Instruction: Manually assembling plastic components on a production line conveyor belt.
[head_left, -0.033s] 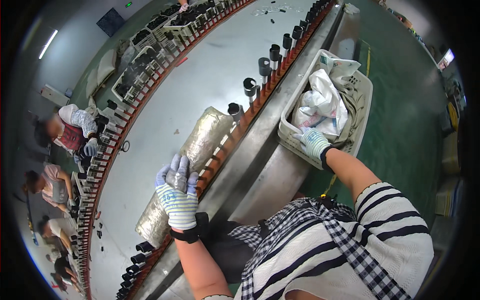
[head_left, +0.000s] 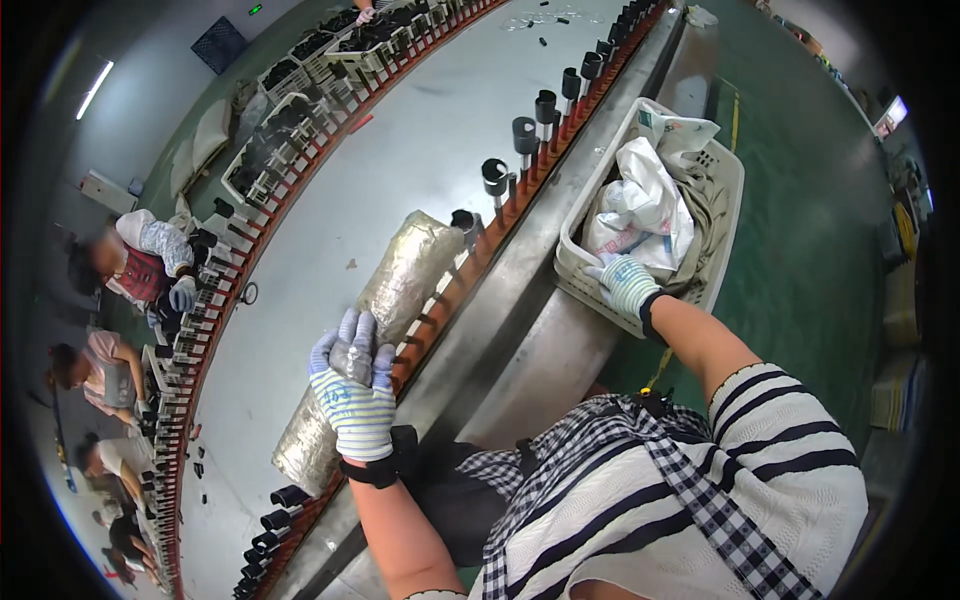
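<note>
A long, shiny roll wrapped in clear plastic [head_left: 408, 265] lies slantwise along the near edge of the pale table. My left hand [head_left: 352, 395], in a striped glove, is closed on its middle, fingers bent around a greyish crumpled lump there. The roll's middle is hidden under this hand. To the right, my right hand [head_left: 628, 285], gloved alike, grips the near rim of a cream plastic basket [head_left: 735, 190]. Inside the basket lie a crumpled white plastic bag [head_left: 650, 205] and folded olive-grey cloth [head_left: 712, 225].
Upright black cylinders [head_left: 495, 177] stand on red pegs along a rail beside the roll. A metal ledge [head_left: 480, 290] runs between table and basket. Across the table, co-workers [head_left: 150, 260] sit by a second peg row and crates of black parts [head_left: 268, 150].
The black cylinders on the near rail have shifted very slightly toward the lower left. The roll's upper end has edged a little left. Both hands keep their holds.
</note>
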